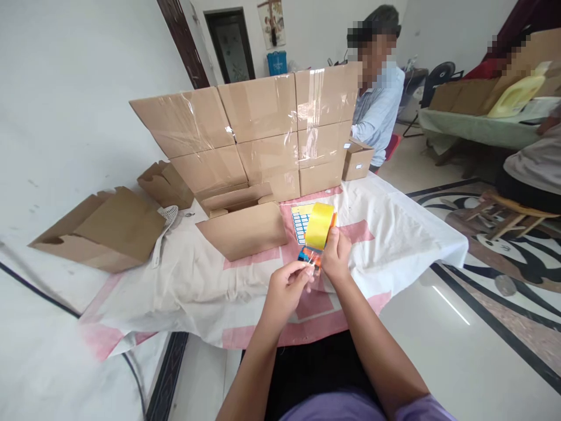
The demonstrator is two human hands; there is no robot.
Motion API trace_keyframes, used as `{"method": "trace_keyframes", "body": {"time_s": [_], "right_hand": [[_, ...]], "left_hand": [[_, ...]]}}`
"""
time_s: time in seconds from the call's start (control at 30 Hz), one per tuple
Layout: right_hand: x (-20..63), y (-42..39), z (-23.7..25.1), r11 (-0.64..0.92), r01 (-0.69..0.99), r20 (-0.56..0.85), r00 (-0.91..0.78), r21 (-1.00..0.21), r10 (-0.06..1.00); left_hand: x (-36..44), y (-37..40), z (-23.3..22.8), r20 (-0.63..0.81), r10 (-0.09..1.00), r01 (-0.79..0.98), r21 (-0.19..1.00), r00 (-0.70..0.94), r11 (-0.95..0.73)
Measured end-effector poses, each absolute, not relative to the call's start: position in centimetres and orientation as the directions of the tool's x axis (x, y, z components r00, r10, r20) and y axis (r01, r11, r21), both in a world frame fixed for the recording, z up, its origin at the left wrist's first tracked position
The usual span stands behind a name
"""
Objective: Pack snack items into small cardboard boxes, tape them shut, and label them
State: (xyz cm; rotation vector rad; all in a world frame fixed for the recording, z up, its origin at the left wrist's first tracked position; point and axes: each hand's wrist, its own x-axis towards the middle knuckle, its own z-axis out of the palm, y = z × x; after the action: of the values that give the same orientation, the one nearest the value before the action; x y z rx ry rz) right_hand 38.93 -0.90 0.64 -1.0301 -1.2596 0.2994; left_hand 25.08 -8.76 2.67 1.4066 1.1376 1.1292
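Observation:
My right hand (pixel 337 255) is wrapped round an orange and blue tape dispenser (pixel 310 255) that carries a wide yellow roll of tape (pixel 320 225). Close to the dispenser's front end, my left hand (pixel 289 287) pinches at what looks like the loose end of the tape; the clear strip itself is hard to make out. Behind the roll lies a sheet of blue-edged labels (pixel 300 224) on the table. An open cardboard box (pixel 249 225) stands just left of the labels, its flaps up.
Stacked taped cartons (pixel 263 128) form a wall across the table (pixel 197 298). Open boxes (pixel 118 228) and a white strainer (pixel 169 216) are at the left. A small box (pixel 358 161) stands right, near a seated person (pixel 379 111). Another person (pixel 537 161) sits far right.

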Motion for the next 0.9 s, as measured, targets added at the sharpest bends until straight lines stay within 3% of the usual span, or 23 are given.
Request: {"method": "trace_keyframes", "body": {"time_s": [0.07,0.27,0.47,0.9], "right_hand": [[39.2,-0.8,1.4,0.516,0.329,0.611,0.392,-0.791,0.688],[39.1,-1.0,2.7,0.439,0.173,0.468,0.433,-0.882,0.77],[38.4,-1.4,2.5,0.405,0.186,0.443,0.477,-0.895,0.759],[38.4,-2.5,1.4,0.364,0.064,0.349,0.475,-0.929,0.808]], "left_hand": [[24.8,-9.2,2.6,0.004,0.99,0.076,0.997,0.143,-0.015],[24.2,-10.0,0.7,-0.049,0.991,0.124,0.992,0.121,0.034],[23.9,-10.5,0.2,-0.035,0.994,0.125,0.992,0.1,0.022],[23.8,-11.5,0.1,-0.151,0.986,0.052,0.988,0.074,0.148]]}}
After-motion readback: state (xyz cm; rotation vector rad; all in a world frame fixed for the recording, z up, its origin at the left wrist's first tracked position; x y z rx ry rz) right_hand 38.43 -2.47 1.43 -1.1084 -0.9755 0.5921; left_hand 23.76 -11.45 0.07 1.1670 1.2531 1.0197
